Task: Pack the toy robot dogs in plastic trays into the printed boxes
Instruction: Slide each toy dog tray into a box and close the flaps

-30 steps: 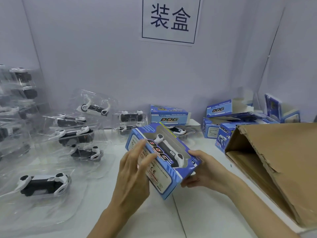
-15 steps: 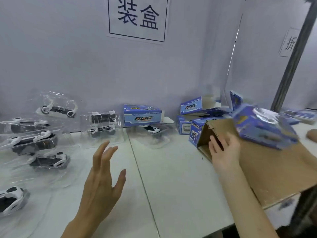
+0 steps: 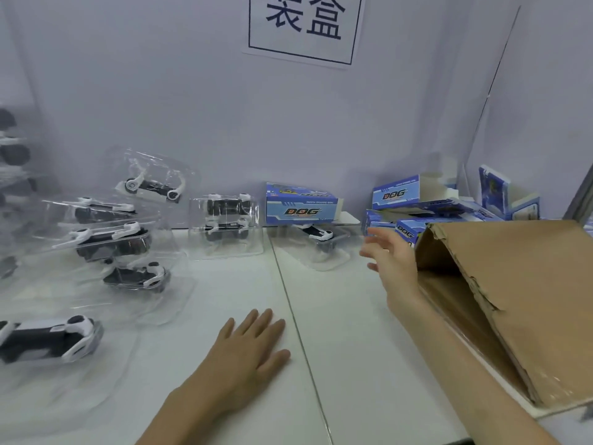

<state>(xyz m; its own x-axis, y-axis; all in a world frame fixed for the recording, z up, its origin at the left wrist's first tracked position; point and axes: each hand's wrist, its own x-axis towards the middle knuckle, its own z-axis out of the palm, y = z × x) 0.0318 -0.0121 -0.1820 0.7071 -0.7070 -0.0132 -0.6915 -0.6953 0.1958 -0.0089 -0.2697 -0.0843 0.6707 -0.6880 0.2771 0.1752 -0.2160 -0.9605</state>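
Resting empty: left hand (image 3: pixel 248 351) flat on the surface (image 3: pixel 346 332), right hand (image 3: pixel 390 255) hovering, fingers spread.
Black-and-white dogs (image 3: pixel 45 338) are sitting in clear trays (image 3: pixel 221 253) at left; blue "DOG" boxes (image 3: pixel 301 207) are standing at the back.

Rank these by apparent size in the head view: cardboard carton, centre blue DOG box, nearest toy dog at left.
1. cardboard carton
2. nearest toy dog
3. centre blue DOG box
Ranks 2 and 3 are unsure: the dog lies nearer the camera.
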